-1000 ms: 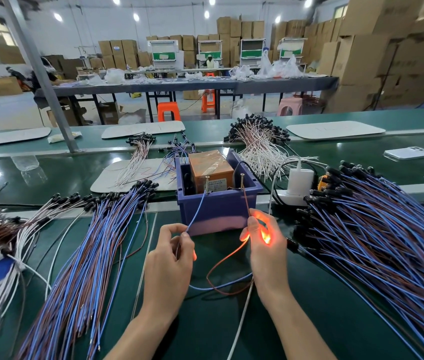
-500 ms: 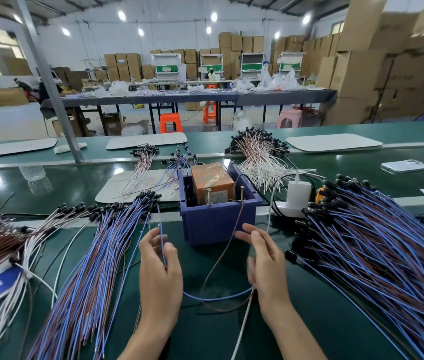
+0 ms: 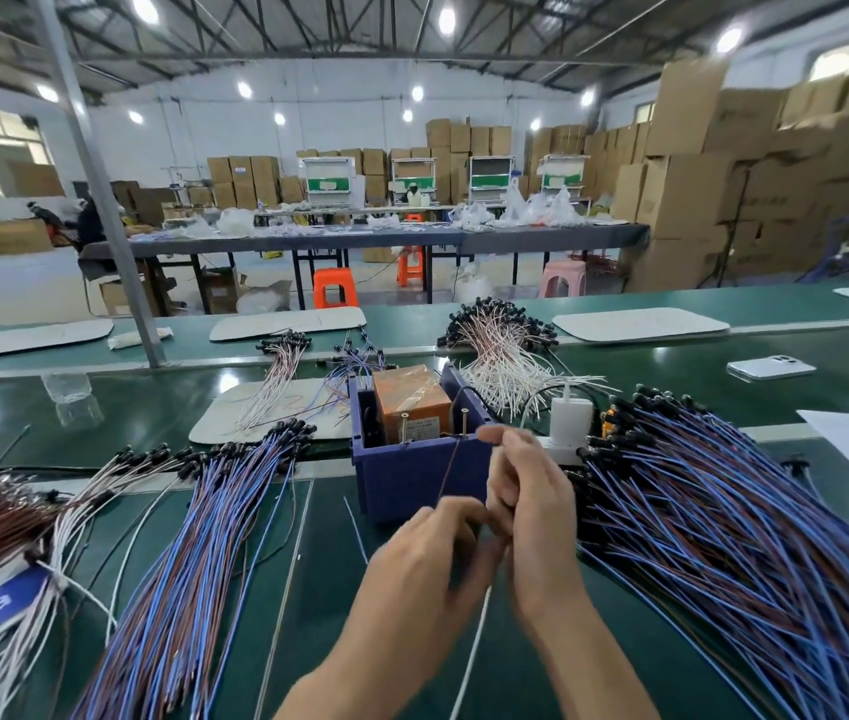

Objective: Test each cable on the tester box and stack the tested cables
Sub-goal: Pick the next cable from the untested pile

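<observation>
Brown cable (image 3: 449, 472), pinched by left hand (image 3: 427, 558) fingers, slants up to tester box (image 3: 412, 480); right hand (image 3: 531, 501) fingers curled, hold unclear.

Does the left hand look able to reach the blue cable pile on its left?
Probably yes. The left hand sits by the box, and only belt and a few loose wires lie between it and the pile, though it seems busy pinching a brown cable.

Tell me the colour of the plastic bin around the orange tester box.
The bin is dark blue, seen in the head view.
</observation>
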A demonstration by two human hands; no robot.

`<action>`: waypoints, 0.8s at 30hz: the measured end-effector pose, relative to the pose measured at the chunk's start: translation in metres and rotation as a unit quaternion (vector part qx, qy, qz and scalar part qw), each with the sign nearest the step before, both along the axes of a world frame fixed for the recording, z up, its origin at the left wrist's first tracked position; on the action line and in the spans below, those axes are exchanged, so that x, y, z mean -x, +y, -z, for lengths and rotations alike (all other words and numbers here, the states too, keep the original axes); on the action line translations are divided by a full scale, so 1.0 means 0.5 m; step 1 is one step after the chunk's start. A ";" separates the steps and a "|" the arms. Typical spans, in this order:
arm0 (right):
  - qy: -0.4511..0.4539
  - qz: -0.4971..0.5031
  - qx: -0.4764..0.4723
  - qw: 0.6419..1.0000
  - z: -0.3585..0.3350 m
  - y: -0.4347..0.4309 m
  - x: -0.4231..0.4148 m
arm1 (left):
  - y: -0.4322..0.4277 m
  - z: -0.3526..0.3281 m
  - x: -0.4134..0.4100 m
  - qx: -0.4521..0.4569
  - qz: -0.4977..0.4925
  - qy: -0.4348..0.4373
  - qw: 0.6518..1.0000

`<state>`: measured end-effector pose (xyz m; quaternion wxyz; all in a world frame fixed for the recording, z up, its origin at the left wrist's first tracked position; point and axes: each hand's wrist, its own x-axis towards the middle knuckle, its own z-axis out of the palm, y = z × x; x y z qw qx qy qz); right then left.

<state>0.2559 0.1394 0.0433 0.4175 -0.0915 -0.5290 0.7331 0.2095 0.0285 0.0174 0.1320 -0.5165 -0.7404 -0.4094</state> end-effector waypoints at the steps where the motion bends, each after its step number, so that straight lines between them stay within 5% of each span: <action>1: 0.016 0.005 -0.020 1.000 -0.025 -0.006 -0.010 | 0.001 -0.016 -0.006 -0.014 0.009 -0.020 1.000; 6: 0.072 0.041 -0.158 0.984 -0.110 -0.036 -0.069 | 0.016 -0.086 -0.041 -0.063 0.074 -0.118 0.988; 11: 0.107 0.041 -0.276 0.954 -0.158 -0.037 -0.126 | 0.041 -0.130 -0.082 -0.088 0.100 -0.031 0.991; 15: 0.100 0.065 -0.274 0.954 -0.176 0.000 -0.158 | 0.075 -0.181 -0.104 -0.147 0.100 -0.024 0.984; 21: -0.102 0.060 -0.236 0.965 -0.156 0.071 -0.210 | 0.165 -0.288 -0.084 -0.262 0.104 -0.288 0.915; 24: -0.124 0.038 -0.209 0.969 -0.145 0.105 -0.251 | 0.219 -0.307 -0.066 -0.287 0.108 -0.368 0.878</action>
